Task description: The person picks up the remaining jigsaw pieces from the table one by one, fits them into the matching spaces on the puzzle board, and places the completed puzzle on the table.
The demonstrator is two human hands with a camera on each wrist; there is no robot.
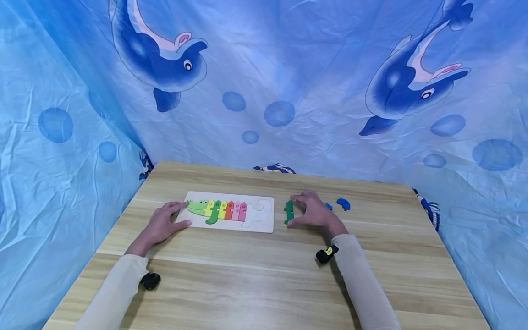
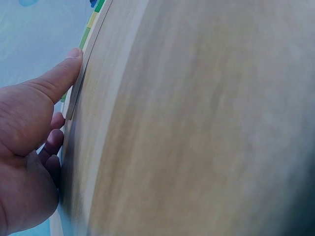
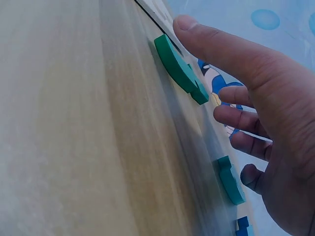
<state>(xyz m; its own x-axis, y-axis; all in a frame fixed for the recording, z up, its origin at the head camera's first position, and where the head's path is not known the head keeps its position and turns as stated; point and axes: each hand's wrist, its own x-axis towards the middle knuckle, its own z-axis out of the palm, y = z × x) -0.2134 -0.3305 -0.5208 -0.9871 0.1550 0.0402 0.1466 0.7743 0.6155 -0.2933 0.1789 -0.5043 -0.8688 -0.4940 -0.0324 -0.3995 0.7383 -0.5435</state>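
Observation:
A white puzzle board [image 1: 260, 229] lies on the table, with a crocodile of colored pieces [image 1: 228, 211] set in it; its light green head is at the left and a bare outline at the right. My left hand [image 1: 162, 223] rests at the board's left end, index finger by the crocodile's head. In the left wrist view the thumb [image 2: 66, 73] touches the board's edge. My right hand [image 1: 315, 211] hovers with thumb and fingers spread around a dark green puzzle piece [image 1: 289, 212]. The right wrist view shows that green piece [image 3: 177, 69] apart from the fingers.
Right of the right hand lies a blue puzzle piece [image 1: 343, 204], and another blue piece [image 1: 328, 206] is partly hidden by the hand. The wooden table [image 1: 247, 275] ends at a blue dolphin-print curtain [image 1: 264, 55] behind and at both sides.

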